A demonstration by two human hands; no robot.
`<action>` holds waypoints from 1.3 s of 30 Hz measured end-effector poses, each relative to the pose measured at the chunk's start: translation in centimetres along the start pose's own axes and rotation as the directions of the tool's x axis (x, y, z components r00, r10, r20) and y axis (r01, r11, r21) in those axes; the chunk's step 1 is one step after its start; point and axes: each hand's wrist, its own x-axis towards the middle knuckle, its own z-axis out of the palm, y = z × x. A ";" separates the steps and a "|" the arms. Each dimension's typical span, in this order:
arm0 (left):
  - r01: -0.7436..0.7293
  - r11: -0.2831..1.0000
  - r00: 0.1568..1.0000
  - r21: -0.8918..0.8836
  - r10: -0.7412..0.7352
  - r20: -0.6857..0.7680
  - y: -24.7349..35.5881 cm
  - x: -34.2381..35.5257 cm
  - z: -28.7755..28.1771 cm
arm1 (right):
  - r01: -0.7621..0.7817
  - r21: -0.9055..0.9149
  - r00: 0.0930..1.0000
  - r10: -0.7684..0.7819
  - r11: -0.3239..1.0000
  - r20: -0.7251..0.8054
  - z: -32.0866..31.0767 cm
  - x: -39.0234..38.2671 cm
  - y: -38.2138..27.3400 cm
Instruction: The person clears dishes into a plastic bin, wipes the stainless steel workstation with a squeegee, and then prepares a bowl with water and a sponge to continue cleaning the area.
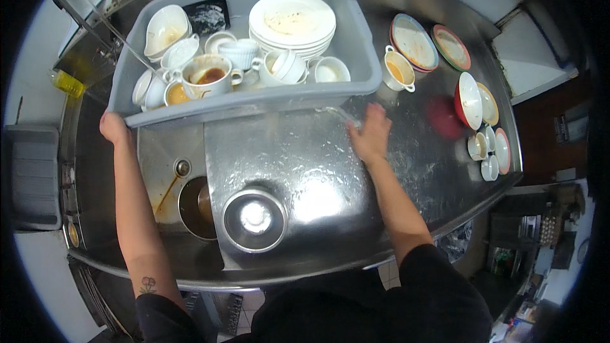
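Observation:
A large grey tub (244,105) spans the back of the steel counter, holding stacked white plates (292,22), stacked white bowls (166,28), a stained two-handled cup (207,78) and several other cups and dishes. My left hand (115,128) is closed on the tub's front left corner. My right hand (372,136) is open just in front of the tub's right part, fingers spread over the counter near a wet streak. A two-handled bowl (399,70) with orange residue stands beyond it. A steel bowl (254,220) sits on the counter between my forearms.
The sink (162,146) at left holds a dark pot (197,206). Coloured plates (412,41), a red bowl (468,100) and small white cups (489,165) line the right side. A tap (98,28) and yellow bottle (67,82) are back left, another grey tub (32,174) far left.

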 end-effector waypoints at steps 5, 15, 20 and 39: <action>-0.030 0.998 0.999 -0.052 0.028 -0.035 -1.9 1.0 0.1 | -0.137 -0.096 0.987 0.143 0.986 0.067 3.3 0.9 -11.2; -0.005 0.976 0.999 0.216 0.015 -0.047 -0.3 -0.6 -0.1 | -0.294 -0.121 0.923 0.314 0.948 0.222 5.2 -0.3 -23.6; -0.108 0.881 0.979 0.460 0.013 0.205 -2.2 4.2 -1.3 | -0.101 0.108 0.907 0.047 0.989 0.419 3.4 -1.3 -26.2; 0.077 0.944 0.918 0.320 -0.192 0.347 -1.0 4.2 -6.0 | 0.153 0.180 0.978 -0.175 0.972 0.113 -2.6 2.4 4.8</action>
